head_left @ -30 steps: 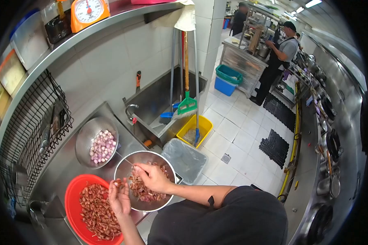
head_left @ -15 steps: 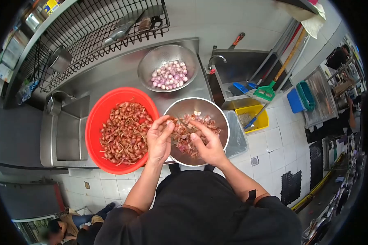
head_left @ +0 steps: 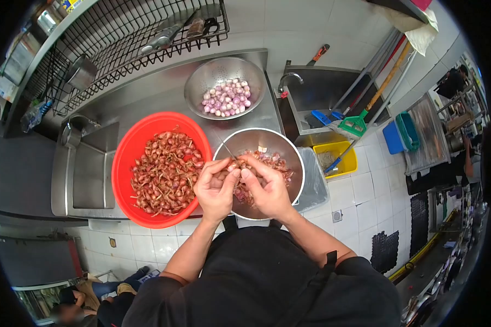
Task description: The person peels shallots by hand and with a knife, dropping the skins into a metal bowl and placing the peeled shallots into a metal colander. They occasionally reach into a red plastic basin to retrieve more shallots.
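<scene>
My left hand (head_left: 215, 191) pinches a shallot (head_left: 233, 167), mostly hidden by the fingertips. My right hand (head_left: 268, 188) meets it and is closed around a small knife (head_left: 226, 147), whose thin blade points up and left. Both hands are over a steel bowl (head_left: 301, 180) holding shallot skins (head_left: 281, 165). To the left, a red basin (head_left: 121, 180) is full of unpeeled shallots (head_left: 163, 174). Behind, a steel colander (head_left: 196, 82) contains peeled, pale purple shallots (head_left: 227, 99).
A steel sink (head_left: 93, 169) lies left of the basin. Above it hangs a wire rack (head_left: 131, 49) with utensils. At right are a deep sink (head_left: 333, 90), a yellow bin (head_left: 350, 163) and a green broom (head_left: 354, 125). Another person (head_left: 109, 297) sits at lower left.
My hands have come together, the right moving left to the shallot. The knife blade now points up and left beyond the fingers. The view has shifted slightly.
</scene>
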A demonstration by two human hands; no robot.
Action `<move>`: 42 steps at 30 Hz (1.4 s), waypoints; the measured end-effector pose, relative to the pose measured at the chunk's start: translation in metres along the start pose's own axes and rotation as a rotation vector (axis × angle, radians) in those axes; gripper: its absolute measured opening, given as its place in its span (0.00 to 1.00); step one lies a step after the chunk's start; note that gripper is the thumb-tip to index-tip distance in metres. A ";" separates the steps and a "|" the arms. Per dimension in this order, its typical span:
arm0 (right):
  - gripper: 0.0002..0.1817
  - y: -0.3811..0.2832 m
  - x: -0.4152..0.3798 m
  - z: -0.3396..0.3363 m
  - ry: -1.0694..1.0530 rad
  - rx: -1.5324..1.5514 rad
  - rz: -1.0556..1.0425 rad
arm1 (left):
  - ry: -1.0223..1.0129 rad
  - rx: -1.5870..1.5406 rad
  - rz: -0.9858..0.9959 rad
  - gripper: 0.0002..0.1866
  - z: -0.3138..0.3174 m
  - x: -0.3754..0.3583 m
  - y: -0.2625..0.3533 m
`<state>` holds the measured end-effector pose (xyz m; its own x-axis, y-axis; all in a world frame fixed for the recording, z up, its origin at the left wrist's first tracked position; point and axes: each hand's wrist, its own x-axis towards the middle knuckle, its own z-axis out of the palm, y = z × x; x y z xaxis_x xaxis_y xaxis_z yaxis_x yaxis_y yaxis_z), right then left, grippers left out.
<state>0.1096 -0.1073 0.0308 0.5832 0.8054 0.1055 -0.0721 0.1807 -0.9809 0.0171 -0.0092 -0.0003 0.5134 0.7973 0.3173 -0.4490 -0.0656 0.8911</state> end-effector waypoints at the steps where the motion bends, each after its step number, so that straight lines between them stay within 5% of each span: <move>1: 0.19 -0.003 0.001 0.000 0.022 0.042 0.048 | -0.028 0.045 0.037 0.17 0.000 -0.001 0.000; 8: 0.18 0.001 0.007 -0.010 0.002 0.255 0.208 | -0.144 -0.566 -0.455 0.15 -0.014 0.012 -0.004; 14: 0.19 -0.006 0.002 -0.007 0.007 0.202 0.250 | -0.135 -0.304 -0.350 0.17 -0.012 0.012 -0.004; 17: 0.18 0.005 0.004 -0.010 0.109 0.135 0.169 | -0.149 -0.475 -0.400 0.16 -0.021 0.016 -0.005; 19: 0.18 0.014 0.009 -0.025 0.209 0.019 0.133 | -0.173 -0.534 -0.434 0.17 -0.025 0.020 0.004; 24: 0.21 0.030 0.008 -0.056 0.006 -0.573 0.178 | -0.187 -0.547 -0.462 0.18 -0.031 0.024 0.004; 31: 0.24 -0.002 -0.011 -0.019 -0.089 -0.175 0.171 | -0.138 -0.440 -0.434 0.13 -0.022 0.016 0.003; 34: 0.23 0.003 -0.005 -0.006 -0.012 -0.343 -0.298 | -0.126 -0.384 -0.379 0.13 -0.018 0.014 0.004; 42: 0.18 0.007 -0.002 -0.001 0.033 -0.303 -0.259 | -0.109 -0.347 -0.302 0.12 -0.014 0.013 0.004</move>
<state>0.1084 -0.1081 0.0237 0.5770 0.7353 0.3556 0.3201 0.1969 -0.9267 0.0119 0.0088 0.0031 0.7242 0.6809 0.1090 -0.4760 0.3793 0.7934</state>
